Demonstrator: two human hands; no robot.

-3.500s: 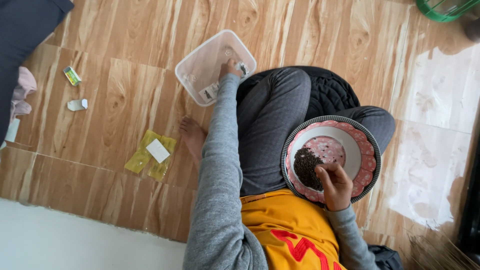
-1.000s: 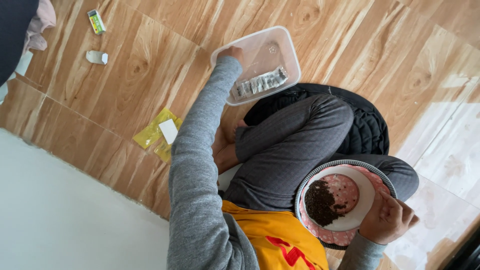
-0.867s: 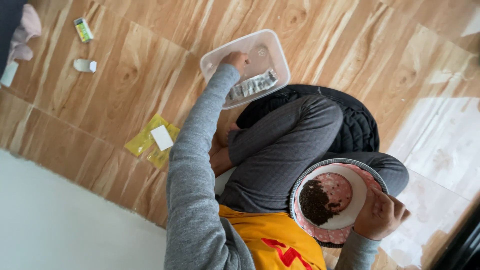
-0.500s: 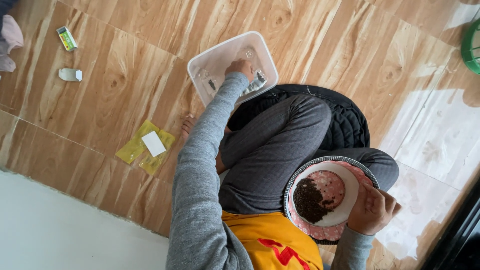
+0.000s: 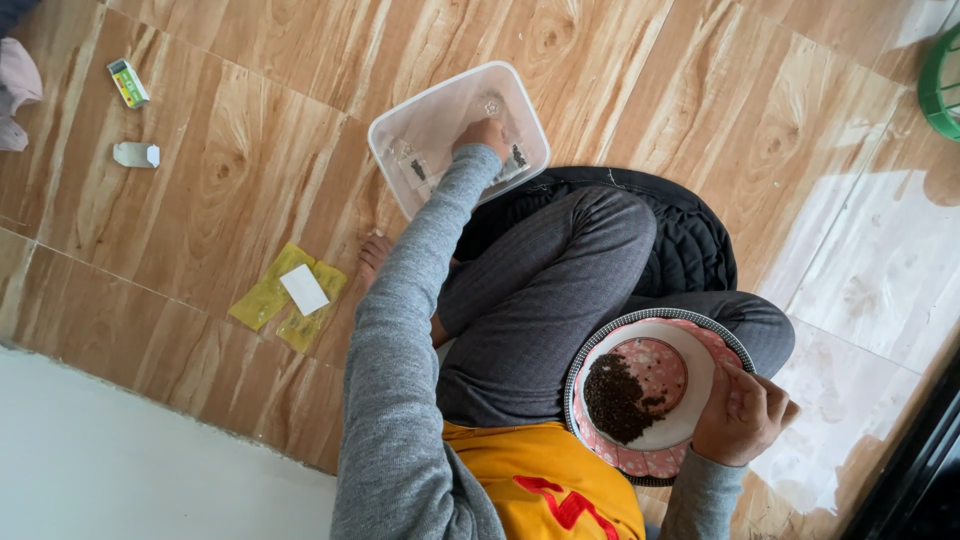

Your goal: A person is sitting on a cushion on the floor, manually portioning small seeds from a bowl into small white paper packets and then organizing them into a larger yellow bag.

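Fingers of the right hand (image 5: 742, 412) grasp the rim of a patterned plate (image 5: 655, 395) holding dark bits, resting on the lap. Yellow packets (image 5: 288, 297) with a white label lie on the floor. Farther off, the left arm stretches straight out, its hand (image 5: 483, 134) inside a clear plastic tub (image 5: 457, 135), grip unclear.

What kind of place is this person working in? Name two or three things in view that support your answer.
Probably a home, on the floor of a room. The wood-pattern tiled floor, the black cushion the person sits on, and the patterned plate of dark bits in the right hand suggest domestic work.
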